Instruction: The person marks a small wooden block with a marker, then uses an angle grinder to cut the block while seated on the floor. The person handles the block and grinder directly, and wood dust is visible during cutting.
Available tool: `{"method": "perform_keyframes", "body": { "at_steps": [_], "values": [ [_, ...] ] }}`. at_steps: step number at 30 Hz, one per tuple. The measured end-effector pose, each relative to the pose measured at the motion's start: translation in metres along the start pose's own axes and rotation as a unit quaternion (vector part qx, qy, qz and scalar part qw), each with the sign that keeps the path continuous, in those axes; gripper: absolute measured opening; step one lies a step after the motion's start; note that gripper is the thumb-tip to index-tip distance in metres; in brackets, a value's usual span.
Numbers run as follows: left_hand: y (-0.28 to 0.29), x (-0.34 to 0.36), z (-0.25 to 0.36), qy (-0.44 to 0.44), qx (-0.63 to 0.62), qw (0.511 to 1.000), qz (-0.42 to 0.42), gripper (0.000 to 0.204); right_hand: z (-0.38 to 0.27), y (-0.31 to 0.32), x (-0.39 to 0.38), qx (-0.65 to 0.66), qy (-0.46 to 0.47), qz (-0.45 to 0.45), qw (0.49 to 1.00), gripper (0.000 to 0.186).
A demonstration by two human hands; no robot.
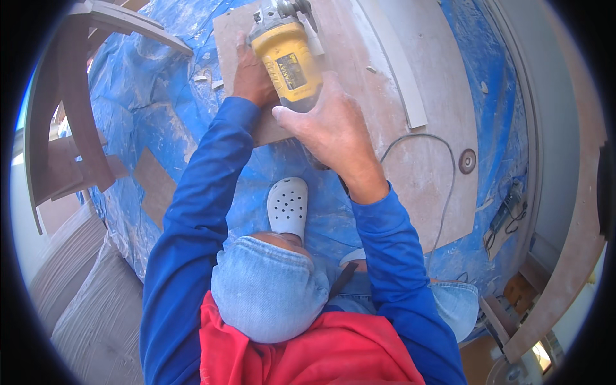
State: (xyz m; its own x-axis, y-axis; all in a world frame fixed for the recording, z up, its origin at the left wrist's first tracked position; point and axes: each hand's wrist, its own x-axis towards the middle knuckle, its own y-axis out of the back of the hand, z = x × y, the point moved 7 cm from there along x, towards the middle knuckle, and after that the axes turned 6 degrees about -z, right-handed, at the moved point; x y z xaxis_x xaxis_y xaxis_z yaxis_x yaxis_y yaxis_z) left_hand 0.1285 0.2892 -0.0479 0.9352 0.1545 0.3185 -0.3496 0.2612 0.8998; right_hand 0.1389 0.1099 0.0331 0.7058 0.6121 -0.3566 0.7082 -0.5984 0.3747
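A yellow angle grinder (285, 61) with a grey metal head is held over a dusty brown board at the top middle. My right hand (333, 125) is closed round its black rear end, the thumb on the near side. My left hand (251, 78) is against the grinder's left side, partly behind it. Most of its fingers are hidden, so its grip cannot be made out. Under the tool lies the large board (443, 96), with a long pale strip (391, 58) on top. A grey cord (453, 168) curves across the board.
A round disc (467, 161) lies at the board's right side. Further right, another corded power tool (507, 206) rests on blue sheeting (144, 96). Curved wooden pieces (80, 96) stand at left; another curved piece (568, 282) is at right. My clog-clad foot (287, 206) is near the board.
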Motion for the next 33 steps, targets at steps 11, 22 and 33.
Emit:
{"method": "perform_keyframes", "body": {
  "at_steps": [11,22,33],
  "values": [
    [-0.005,-0.004,-0.011,0.063,-0.121,0.991,-0.002,0.063,-0.005,-0.002,0.0,0.013,-0.001,0.005,1.0,0.068],
    [-0.015,-0.007,-0.012,0.049,0.011,0.994,-0.093,0.067,-0.008,-0.006,-0.007,0.002,-0.022,-0.002,1.0,0.068],
    [-0.008,-0.005,-0.021,0.062,-0.029,0.998,-0.016,0.071,-0.008,0.007,-0.006,0.007,-0.017,0.015,1.0,0.067]
  ]
}}
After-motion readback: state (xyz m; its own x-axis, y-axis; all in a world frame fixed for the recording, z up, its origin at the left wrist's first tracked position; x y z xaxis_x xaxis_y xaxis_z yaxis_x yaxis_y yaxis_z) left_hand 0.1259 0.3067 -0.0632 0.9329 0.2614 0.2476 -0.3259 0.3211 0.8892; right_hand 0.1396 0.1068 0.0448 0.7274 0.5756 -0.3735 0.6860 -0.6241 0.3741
